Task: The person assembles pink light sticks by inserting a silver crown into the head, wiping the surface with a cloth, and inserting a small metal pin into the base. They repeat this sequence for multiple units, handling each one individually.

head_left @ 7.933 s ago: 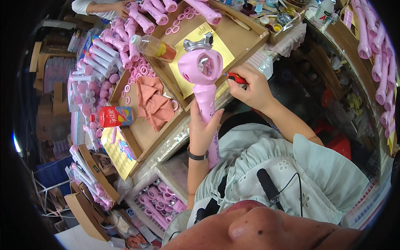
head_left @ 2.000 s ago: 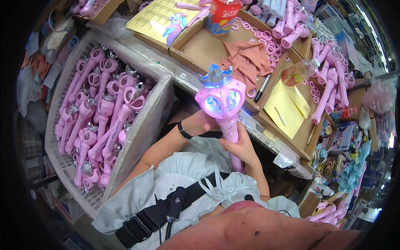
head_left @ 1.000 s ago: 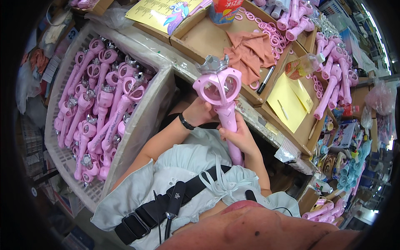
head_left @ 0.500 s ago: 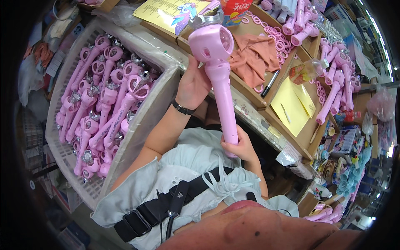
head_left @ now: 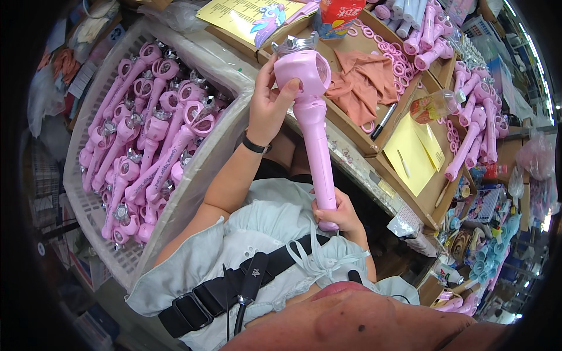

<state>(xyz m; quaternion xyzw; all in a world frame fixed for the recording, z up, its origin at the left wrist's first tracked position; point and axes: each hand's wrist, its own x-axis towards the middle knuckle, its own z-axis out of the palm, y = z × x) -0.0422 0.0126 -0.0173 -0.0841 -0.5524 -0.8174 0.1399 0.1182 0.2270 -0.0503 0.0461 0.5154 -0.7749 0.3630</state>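
Note:
A pink toy wand with a silver crown on its round, windowed head slants in front of my body, crown end up. My left hand, with a black band at the wrist, grips the wand's head, thumb pressed across its near side. The fingers behind the head are partly hidden. Round the lower end of the handle my right hand is closed. To the left, several similar pink wands with silver crowns fill a white plastic basket.
Cardboard trays on the bench hold an orange cloth, pink rings, a black marker and yellow paper. A red packet stands behind the wand. More pink wand parts are piled at the right.
My left hand has shifted up from beside the wand's neck, and its thumb now lies over the head. The wand sits slightly lower, with my right hand still at its lower end.

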